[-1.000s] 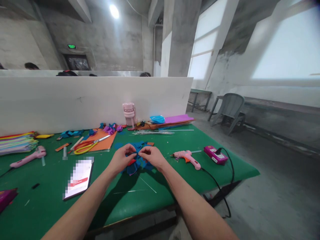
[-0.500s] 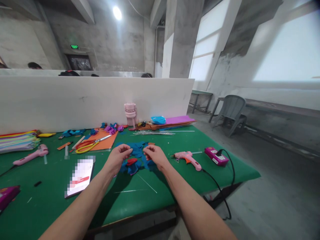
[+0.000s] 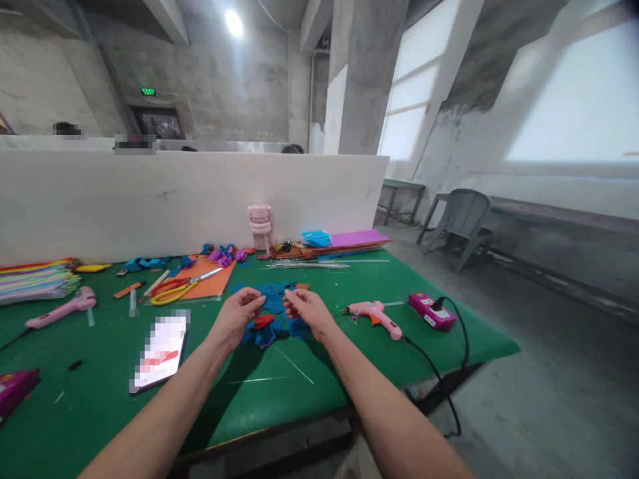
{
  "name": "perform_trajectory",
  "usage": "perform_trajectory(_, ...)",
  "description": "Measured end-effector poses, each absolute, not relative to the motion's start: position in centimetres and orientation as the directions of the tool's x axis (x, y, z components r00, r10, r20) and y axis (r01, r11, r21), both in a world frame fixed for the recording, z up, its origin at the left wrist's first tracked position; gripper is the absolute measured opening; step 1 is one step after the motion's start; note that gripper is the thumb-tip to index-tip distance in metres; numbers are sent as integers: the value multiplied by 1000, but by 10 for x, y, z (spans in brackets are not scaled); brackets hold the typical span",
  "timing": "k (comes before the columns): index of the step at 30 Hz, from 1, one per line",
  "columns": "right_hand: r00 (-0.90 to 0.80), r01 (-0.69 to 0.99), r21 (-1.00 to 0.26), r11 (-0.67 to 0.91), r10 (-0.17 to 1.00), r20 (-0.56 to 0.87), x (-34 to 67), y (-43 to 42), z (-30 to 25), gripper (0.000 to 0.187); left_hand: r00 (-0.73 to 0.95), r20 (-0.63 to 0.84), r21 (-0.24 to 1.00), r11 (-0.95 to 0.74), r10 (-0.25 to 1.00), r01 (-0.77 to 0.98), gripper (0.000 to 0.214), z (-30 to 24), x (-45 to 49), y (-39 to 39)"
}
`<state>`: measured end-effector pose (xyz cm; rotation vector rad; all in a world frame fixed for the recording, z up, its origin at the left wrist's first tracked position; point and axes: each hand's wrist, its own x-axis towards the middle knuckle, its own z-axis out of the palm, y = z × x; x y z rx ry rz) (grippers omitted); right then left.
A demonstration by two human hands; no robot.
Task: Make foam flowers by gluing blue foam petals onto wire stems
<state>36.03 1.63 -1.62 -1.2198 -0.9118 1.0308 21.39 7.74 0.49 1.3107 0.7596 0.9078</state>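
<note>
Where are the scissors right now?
In the head view, the scissors lie on the orange sheet, left of the left hand and beyond the phone.

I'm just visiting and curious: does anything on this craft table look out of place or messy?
Nothing looks broken or spilled. Loose blue scraps lie in a heap, thin wires lie stray on the green table, and the glue gun has its black cord dangling off the edge.

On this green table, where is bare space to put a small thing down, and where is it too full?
Bare green shows between the phone and the near table edge, and behind the right glue gun up to the purple sheets. Crowded: the blue felt pieces between left hand and right hand, and around the scissors.
</note>
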Motion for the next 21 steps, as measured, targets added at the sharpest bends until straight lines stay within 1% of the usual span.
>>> perform_trajectory(3,289,-67,-992,108,954,84,355,18,-15,31,510,8,994,47,860,-94,32,5,215,74)
perform_trajectory(5,306,38,-993,113,944,119,356,18,-15,26,526,27,998,5,850,-59,30,8,213,75)
perform_trajectory(7,302,274,-960,58,942,144,365,17,-15,21,520,78,992,-116,851,41,27,12,206,79)
perform_trajectory(8,285,412,-911,22,947,151,372,15,-15,20,529,108,969,-207,842,131,25,14,201,83)
perform_trajectory(9,258,558,-830,-12,953,159,381,13,-15,19,561,128,920,-309,818,241,24,16,196,86)
perform_trajectory(10,247,632,-774,-35,956,159,391,10,-15,15,612,131,839,-416,780,350,22,17,190,90)
perform_trajectory(11,244,677,-734,-52,957,157,400,8,-16,11,673,116,735,-519,731,437,20,18,184,93)
perform_trajectory(12,246,706,-705,-68,957,154,409,5,-16,9,731,90,623,-610,677,489,18,17,180,96)
perform_trajectory(13,255,721,-688,-85,956,149,416,3,-17,10,779,63,524,-685,624,506,17,16,176,97)
perform_trajectory(15,276,757,-642,-122,950,145,425,-1,-19,13,849,30,385,-790,528,478,17,12,172,97)
perform_trajectory(18,328,793,-585,-168,928,178,425,-1,-21,16,904,16,280,-870,428,406,23,5,174,90)
perform_trajectory(21,310,820,-558,-127,918,246,413,4,-22,18,897,73,224,-883,437,412,20,2,180,86)
